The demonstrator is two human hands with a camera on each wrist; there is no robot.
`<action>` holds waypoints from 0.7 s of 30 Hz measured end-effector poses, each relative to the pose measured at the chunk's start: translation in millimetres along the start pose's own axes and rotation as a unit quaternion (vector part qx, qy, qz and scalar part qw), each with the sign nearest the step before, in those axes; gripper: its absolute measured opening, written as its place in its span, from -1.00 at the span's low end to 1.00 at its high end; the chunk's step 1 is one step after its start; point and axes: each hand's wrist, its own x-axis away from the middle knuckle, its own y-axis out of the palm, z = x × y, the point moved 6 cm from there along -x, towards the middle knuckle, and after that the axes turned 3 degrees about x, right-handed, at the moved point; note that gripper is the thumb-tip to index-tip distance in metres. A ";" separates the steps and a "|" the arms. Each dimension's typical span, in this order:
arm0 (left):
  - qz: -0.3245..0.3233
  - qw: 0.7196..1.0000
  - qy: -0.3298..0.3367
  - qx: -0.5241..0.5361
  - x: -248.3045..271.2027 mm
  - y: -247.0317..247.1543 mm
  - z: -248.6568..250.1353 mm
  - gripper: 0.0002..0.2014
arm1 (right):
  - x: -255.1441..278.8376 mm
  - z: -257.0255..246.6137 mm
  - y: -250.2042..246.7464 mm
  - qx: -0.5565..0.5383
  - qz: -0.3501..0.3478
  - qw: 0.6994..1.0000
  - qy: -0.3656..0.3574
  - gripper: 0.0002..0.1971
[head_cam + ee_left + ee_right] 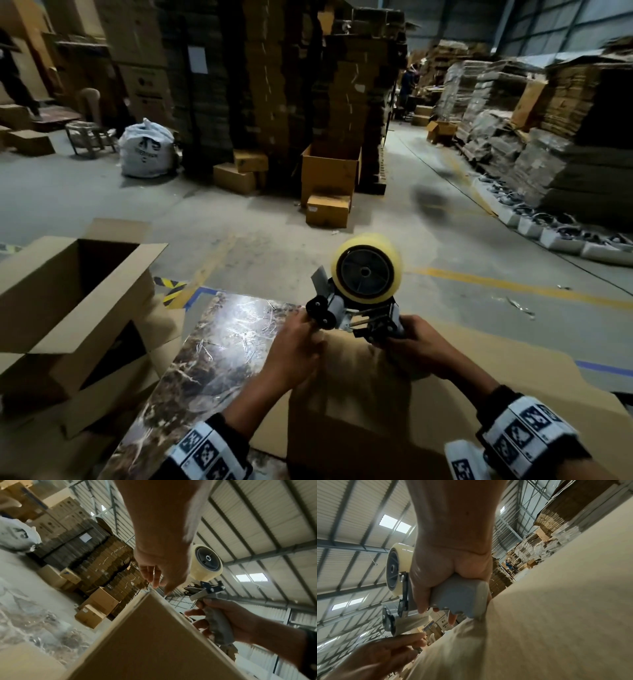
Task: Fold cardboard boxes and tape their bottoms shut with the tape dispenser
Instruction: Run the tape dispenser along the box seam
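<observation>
Your right hand [419, 342] gripped tape dispenser [359, 291] handle above cardboard box [359, 411]. Your left hand [294, 346], fingers bent at roller; pinch on tape unclear, blurred. Open box [68, 291] left on marble table [212, 359].

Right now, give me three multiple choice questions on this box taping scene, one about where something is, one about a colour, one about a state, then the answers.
1. Where is the open box?
A. left of the marble-patterned table
B. on the tape dispenser
C. in the right hand

2. What colour is the dispenser's handle?
A. red
B. grey
C. green

3. What is the right hand doing?
A. resting flat
B. hanging idle
C. gripping the handle

Answers: 1 A, head view shows it at the table's left. 2 B, grey in both wrist views. 3 C, fingers wrap the handle, while the left hand is at the dispenser's front.
</observation>
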 end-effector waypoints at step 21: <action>0.022 0.612 -0.420 0.670 0.8 33.3 -16.5 -0.82 | 1.0 5.9 5.4 0.004 0.026 0.995 -0.092 -0.90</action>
